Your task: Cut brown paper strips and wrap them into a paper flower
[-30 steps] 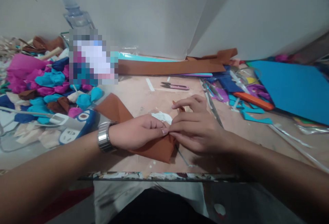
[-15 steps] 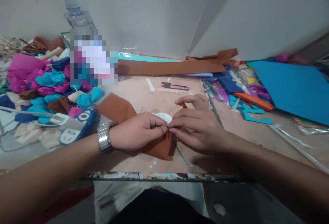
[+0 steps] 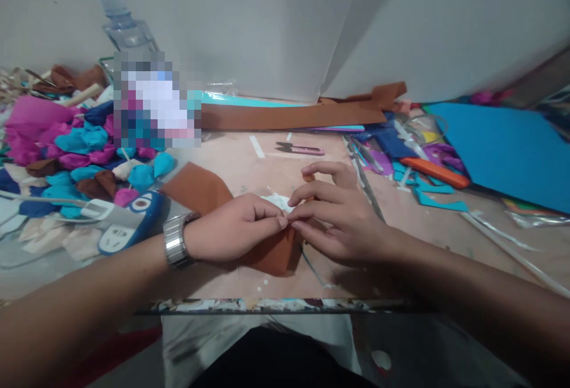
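A strip of brown crepe paper (image 3: pixel 272 256) runs beneath my hands, its other end (image 3: pixel 198 187) lying to the upper left. My left hand (image 3: pixel 238 228), with a metal watch at the wrist, pinches the strip's edge between thumb and index finger. Fingertip to fingertip with it, my right hand (image 3: pixel 338 213) pinches the same edge, its upper fingers raised and curled. A small brown bit (image 3: pixel 308 177) shows by the right index finger. Behind the fingertips lies a white patch (image 3: pixel 278 201), partly covered. The exact fold at the fingertips is hidden.
Thread snips (image 3: pixel 300 149) lie beyond my hands. Left are crepe-paper bundles (image 3: pixel 84 139), a blue-and-white power socket (image 3: pixel 129 228) and a clear bottle (image 3: pixel 129 29). Right are an orange cutter (image 3: pixel 436 172), tweezers (image 3: pixel 367 153) and a blue sheet (image 3: pixel 507 150). A long brown strip (image 3: pixel 289 118) lies at the back.
The view has shifted slightly, so the scene sits a little further left. Both hands keep their pinch on the brown paper; the right fingers have moved slightly at the edge.
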Available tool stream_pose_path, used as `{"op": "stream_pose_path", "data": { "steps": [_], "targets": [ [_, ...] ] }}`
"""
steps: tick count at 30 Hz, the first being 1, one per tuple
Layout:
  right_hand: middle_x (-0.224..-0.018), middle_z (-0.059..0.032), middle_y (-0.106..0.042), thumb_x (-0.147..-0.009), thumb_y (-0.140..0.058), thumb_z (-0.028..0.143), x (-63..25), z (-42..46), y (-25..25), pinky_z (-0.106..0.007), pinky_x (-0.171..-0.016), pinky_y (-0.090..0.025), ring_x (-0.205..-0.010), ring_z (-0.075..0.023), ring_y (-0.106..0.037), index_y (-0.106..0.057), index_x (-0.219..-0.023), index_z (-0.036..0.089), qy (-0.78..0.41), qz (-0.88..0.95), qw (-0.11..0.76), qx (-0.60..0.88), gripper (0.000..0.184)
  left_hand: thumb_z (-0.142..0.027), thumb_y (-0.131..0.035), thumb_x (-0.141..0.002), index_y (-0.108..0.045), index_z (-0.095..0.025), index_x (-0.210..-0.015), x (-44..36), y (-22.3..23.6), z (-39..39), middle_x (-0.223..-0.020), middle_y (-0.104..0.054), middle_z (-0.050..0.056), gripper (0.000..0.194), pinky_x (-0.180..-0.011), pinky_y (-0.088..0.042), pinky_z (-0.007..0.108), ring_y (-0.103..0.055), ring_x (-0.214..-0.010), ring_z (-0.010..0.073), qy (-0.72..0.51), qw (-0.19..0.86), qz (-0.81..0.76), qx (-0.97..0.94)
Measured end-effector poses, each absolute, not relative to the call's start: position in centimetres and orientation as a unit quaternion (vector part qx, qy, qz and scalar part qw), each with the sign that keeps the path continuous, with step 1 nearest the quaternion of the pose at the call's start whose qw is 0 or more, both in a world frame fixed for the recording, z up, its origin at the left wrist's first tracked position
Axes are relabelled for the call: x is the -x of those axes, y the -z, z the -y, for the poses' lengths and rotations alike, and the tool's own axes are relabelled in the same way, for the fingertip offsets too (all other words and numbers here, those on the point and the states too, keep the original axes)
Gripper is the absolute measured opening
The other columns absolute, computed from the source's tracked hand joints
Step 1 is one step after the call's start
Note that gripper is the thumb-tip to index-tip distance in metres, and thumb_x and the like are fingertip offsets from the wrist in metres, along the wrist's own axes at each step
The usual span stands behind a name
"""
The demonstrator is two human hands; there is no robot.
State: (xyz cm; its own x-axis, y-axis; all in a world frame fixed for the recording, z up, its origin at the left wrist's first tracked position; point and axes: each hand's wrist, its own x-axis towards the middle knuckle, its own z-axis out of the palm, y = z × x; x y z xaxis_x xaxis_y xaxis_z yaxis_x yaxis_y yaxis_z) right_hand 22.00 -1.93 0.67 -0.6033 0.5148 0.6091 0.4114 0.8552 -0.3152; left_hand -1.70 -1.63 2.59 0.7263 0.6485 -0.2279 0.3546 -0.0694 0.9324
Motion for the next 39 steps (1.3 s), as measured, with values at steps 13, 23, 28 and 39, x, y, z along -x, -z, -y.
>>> {"op": "stream_pose_path", "data": {
  "steps": [13, 23, 28, 39],
  "targets": [
    [-0.094, -0.0039, -0.077, -0.088, -0.074, 0.014, -21.9, 2.0, -0.7, -0.055, -0.106, -0.047, -0.125, -0.0325, -0.057, -0.075, -0.091, 0.025, -0.073, 0.890, 0.376, 0.247, 0.012, -0.033, -0.054, -0.101, -0.067, -0.015, -0.080, 1.4, -3.2, 2.3, -0.066, -0.055, -0.004, 0.031, -0.060, -0.033, 0.024, -0.045, -0.062, 0.0096, -0.127, 0.440, -0.382, -0.803],
    [-0.097, -0.0053, -0.076, -0.090, -0.070, 0.014, -22.0, 2.0, -0.8, -0.057, -0.107, -0.046, -0.125, -0.0333, -0.056, -0.074, -0.090, 0.023, -0.097, 0.895, 0.359, 0.246, 0.010, -0.039, -0.045, -0.108, -0.072, -0.017, -0.093, 1.4, -2.9, 2.6, -0.077, -0.072, 0.005, 0.038, -0.064, -0.034, 0.029, -0.062, -0.068, 0.0164, -0.084, 0.221, -0.362, -0.902],
    [-0.100, -0.0057, -0.075, -0.092, -0.068, 0.014, -22.2, 1.9, -0.8, -0.059, -0.110, -0.043, -0.127, -0.0339, -0.053, -0.073, -0.093, 0.023, -0.123, 0.897, 0.338, 0.255, 0.010, -0.039, -0.041, -0.109, -0.070, -0.018, -0.095, 1.5, -2.4, 2.6, -0.082, -0.074, 0.005, 0.038, -0.064, -0.037, 0.030, -0.067, -0.071, 0.0195, -0.074, 0.162, -0.351, -0.919],
    [-0.115, -0.0075, -0.069, -0.092, -0.060, 0.011, -22.1, 1.8, -0.9, -0.061, -0.122, -0.031, -0.136, -0.0323, -0.047, -0.067, -0.091, 0.023, -0.246, 0.889, 0.285, 0.261, 0.014, -0.028, -0.042, -0.109, -0.069, -0.019, -0.097, 1.6, -1.7, 2.7, -0.081, -0.074, 0.004, 0.030, -0.062, -0.038, 0.030, -0.068, -0.069, 0.0191, -0.111, 0.104, -0.301, -0.941]
  ]
}}
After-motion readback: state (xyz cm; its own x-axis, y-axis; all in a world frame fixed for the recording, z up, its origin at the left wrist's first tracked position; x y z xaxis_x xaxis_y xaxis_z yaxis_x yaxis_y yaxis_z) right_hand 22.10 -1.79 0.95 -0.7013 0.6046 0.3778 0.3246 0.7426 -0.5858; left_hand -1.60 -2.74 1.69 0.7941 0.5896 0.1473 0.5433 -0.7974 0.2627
